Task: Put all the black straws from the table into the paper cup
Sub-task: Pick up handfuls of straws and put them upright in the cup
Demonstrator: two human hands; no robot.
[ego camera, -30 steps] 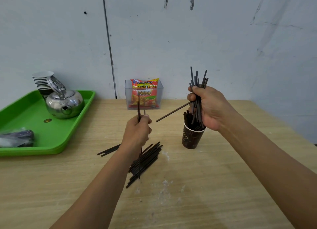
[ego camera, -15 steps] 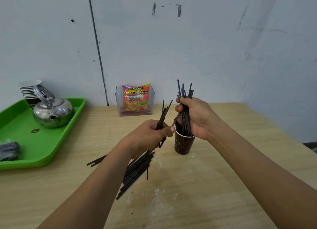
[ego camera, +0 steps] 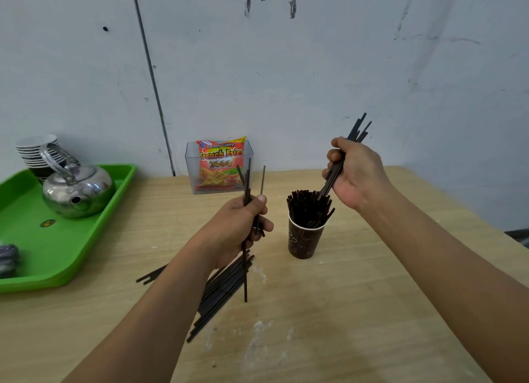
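Head view, near to far. Table: a loose pile of black straws lies flat under the left forearm, long axes running near-left to far-right. Two strays lie beside it toward the tray. Left hand: fingers and thumb curled round a few straws, held about upright, with ends showing above and below the fist and the longest hanging over the pile. Paper cup: standing upright just right of that hand, packed with upright straws, tips fanning outward. Right hand: above and beyond the cup, gripping a small bundle on a slant, lower ends at the cup mouth, upper ends pointing up and right. Judgement: probably past halfway; both handfuls, the pile and the strays are not yet in the cup. Behind: green tray, kettle, snack packet.
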